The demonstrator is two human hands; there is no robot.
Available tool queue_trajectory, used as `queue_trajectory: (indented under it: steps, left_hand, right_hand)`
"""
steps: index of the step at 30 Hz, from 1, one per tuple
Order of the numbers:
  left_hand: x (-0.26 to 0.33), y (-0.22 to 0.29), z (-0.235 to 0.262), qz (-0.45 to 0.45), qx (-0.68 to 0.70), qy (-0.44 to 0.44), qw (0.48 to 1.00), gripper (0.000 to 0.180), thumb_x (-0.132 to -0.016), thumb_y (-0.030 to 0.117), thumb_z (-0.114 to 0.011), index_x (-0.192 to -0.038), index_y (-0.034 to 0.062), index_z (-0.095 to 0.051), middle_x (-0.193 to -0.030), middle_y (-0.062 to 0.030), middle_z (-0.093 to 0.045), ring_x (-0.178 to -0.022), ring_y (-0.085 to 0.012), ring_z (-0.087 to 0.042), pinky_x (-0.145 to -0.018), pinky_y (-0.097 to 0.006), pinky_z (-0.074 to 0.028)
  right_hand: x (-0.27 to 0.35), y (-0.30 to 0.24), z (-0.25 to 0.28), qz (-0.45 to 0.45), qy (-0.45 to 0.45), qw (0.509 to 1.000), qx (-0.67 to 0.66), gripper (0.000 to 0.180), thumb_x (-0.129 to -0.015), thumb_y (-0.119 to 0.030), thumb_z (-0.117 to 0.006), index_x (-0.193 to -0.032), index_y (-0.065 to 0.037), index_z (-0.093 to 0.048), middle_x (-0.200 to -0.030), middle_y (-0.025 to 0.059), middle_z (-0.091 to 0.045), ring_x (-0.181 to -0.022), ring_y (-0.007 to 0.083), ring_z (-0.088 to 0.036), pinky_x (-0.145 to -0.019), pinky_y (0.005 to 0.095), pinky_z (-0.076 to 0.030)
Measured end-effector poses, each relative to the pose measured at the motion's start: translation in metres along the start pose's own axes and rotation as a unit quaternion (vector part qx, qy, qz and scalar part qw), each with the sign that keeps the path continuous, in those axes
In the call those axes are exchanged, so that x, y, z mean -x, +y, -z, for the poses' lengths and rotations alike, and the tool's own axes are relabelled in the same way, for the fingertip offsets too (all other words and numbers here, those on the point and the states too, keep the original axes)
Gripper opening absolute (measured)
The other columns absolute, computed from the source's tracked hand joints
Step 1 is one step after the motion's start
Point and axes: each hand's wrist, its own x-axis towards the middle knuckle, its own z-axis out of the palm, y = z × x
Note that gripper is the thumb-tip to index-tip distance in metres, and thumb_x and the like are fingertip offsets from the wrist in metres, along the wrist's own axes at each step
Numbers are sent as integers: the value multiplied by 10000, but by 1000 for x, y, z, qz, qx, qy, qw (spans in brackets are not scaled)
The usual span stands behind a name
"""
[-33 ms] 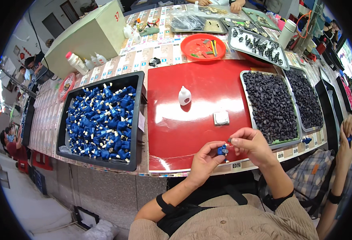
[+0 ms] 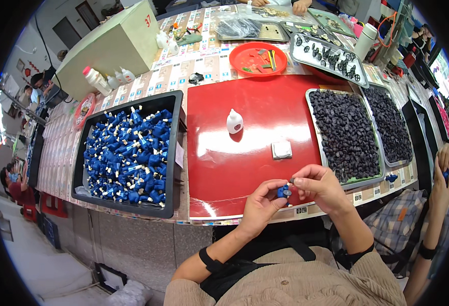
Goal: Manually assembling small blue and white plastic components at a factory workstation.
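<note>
- Here's the blue piece point(image 2: 284, 192), small and pale-tipped, up over the near edge of the red mat point(image 2: 250, 176), with a greyish round patch facing the camera.
- The left hand point(image 2: 258, 205) has it pinched between thumb and fingers, clamped at its left side, leaving the other side open to work on.
- And in comes the right hand point(image 2: 322, 187), thumb and finger closed on a tiny dark piece point(image 2: 292, 180), held right by the blue one's upper end; whether the two touch, I can't tell from here.
- Hands close together, then, each with its own load. For good work, I'd say, keep the left pinch firm and let the right fingertips do the fine moving.
- A sound habit here: turn the dark piece to suit before pressing, then push straight and gently; a skewed push could make it slip or pop loose.
- Resting the wrists near the table edge would probably steady things, and working over the mat means a dropped piece should be easy to spot.
- Out on the mat, a white squeeze bottle point(image 2: 234, 123) stands upright, with a small whitish block point(image 2: 281, 149) nearer the hands.
- Off left, a black bin point(image 2: 173, 163) heaped with blue pieces point(image 2: 127, 158); off right, a tray point(image 2: 317, 122) full of dark pieces point(image 2: 348, 137), both within easy reach.
</note>
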Motion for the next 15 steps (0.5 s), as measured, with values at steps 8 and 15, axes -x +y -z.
queue_trajectory:
  steps: [8,15]
  left_hand:
    - [-1,-4,3,-37,-30,-6,999,404,-872,-84,-633,-1258,7,-559,-1287,-75,-496,-1230,-193,-518,-1037,-322,-457]
    - [-1,-2,0,-60,-69,-10,996,405,-866,-80,-642,-1255,0,-564,-1285,-81,-494,-1233,-198,-517,-1044,-321,-451]
  right_hand:
    - [1,19,8,-18,4,999,-35,121,-870,-61,-715,-971,-5,-678,-820,54,-684,-653,90,-626,-608,230,-544]
    - [2,19,9,-22,-6,999,-26,119,-863,-74,-728,-950,-7,-683,-810,51,-678,-651,84,-618,-595,225,-539]
